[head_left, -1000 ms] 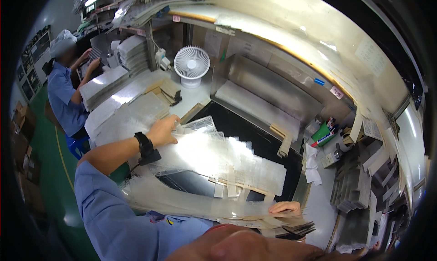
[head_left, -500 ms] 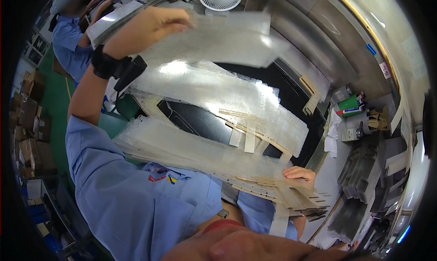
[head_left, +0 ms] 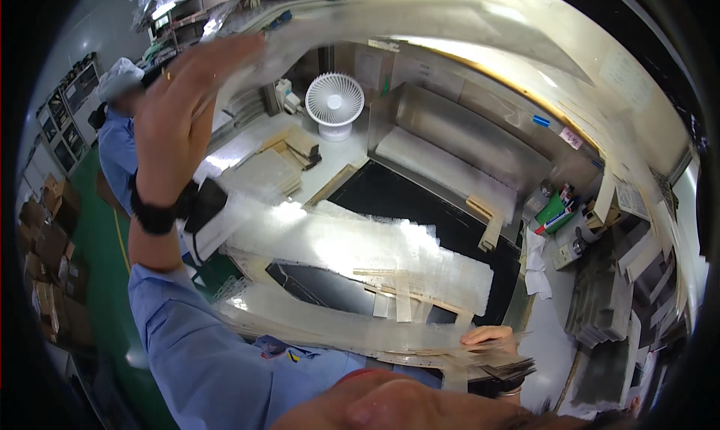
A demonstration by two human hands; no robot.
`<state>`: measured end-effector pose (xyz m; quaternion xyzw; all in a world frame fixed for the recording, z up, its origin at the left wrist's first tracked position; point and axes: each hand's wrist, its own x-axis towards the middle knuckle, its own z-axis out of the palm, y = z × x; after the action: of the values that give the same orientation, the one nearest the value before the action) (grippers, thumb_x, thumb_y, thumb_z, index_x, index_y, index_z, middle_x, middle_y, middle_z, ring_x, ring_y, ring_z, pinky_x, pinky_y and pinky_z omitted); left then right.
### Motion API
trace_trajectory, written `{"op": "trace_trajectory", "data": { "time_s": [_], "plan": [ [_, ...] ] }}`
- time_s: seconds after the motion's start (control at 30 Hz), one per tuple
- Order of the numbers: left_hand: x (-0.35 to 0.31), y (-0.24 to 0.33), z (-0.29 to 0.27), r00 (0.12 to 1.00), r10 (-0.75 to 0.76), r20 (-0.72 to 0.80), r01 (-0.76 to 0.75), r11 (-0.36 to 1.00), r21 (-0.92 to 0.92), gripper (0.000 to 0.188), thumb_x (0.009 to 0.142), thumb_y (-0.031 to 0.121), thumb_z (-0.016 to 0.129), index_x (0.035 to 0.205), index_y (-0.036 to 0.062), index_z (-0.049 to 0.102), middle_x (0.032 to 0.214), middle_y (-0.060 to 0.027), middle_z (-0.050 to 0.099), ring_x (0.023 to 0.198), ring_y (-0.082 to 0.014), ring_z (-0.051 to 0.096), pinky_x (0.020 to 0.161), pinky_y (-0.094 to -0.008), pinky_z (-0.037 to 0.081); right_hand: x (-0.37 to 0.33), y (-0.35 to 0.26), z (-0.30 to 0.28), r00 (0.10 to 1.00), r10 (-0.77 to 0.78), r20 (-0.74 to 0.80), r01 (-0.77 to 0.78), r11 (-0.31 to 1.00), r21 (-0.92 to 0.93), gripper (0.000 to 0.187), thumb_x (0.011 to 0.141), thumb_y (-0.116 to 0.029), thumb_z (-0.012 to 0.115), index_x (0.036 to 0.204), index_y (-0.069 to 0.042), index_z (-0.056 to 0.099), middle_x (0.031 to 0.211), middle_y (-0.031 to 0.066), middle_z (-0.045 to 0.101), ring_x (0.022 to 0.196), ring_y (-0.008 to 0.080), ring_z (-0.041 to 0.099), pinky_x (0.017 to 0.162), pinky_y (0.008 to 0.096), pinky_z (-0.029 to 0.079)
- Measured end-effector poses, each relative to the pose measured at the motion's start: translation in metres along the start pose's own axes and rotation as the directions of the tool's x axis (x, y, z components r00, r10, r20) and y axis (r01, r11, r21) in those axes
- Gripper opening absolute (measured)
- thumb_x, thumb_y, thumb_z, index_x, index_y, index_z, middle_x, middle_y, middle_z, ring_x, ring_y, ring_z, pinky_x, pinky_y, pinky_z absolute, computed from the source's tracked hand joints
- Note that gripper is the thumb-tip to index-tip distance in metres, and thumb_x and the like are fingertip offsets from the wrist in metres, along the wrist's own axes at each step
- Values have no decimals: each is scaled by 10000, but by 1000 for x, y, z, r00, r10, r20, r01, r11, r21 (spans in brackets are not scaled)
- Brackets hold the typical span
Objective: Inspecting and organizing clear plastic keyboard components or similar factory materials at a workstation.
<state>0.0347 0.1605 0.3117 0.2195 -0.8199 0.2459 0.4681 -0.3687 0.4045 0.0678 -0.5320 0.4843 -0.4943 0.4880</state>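
Raised high at the upper left, my left hand (head_left: 184, 104) is closed on one end of a thin, translucent plastic-like sheet (head_left: 457, 19). That sheet is smeared by motion and arches across the top of the view. Close to my body, my right hand (head_left: 489, 335) grips the right end of a stack of similar long sheets (head_left: 322, 316); its fingers lie over the top and its thumb is hidden. Narrow tabs stick out from this stack's right end. Beyond it, a fanned pile of shiny sheets (head_left: 352, 242) lies on the black surface (head_left: 405, 190).
A white fan (head_left: 334, 104) stands at the back. Metal panels (head_left: 465, 141) border the far side. Markers and containers (head_left: 559, 212) sit at the right, above dark stacked pieces (head_left: 600, 302). Another person (head_left: 118, 141) is at the far left, beyond cardboard boxes (head_left: 52, 242).
My left hand has swung the sheet up, away from the pile. My right hand stays on the near stack. The view has tilted upward, showing more of the back wall.
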Motion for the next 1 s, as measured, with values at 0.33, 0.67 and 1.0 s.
{"op": "trace_trajectory", "data": {
  "time_s": [0.33, 0.67, 1.0],
  "plan": [
    [123, -119, 170, 983, 163, 82, -176, 963, 206, 268, 795, 235, 520, 982, 97, 654, 856, -149, 650, 770, -320, 617, 709, -429, 482, 10, -8, 15, 997, -10, -72, -4, 981, -192, 122, 628, 66, 725, 711, -7, 673, 793, 116, 675, 752, 165, 646, 701, 264, 505],
    [-135, 14, 131, 475, 251, 843, 6, 957, -289, 754, 648, 92, 724, 1327, 175, 408, 1282, -155, 481, 1194, -347, 443, 986, -478, 357, 17, 8, -6, 986, -56, 154, 60, 998, -20, 178, 700, -60, 715, 858, 21, 701, 897, 173, 673, 875, 279, 643, 802, 353, 493],
    [-236, -13, 93, 406, 52, 912, -141, 990, 7, 973, 598, 69, 705, 1435, 243, 241, 1471, -218, 178, 1332, -483, 176, 1082, -586, 131, 16, 17, -9, 980, -127, 153, 129, 992, -2, 209, 672, -68, 742, 854, 21, 694, 877, 160, 675, 826, 277, 633, 772, 348, 490]
  ]
}}
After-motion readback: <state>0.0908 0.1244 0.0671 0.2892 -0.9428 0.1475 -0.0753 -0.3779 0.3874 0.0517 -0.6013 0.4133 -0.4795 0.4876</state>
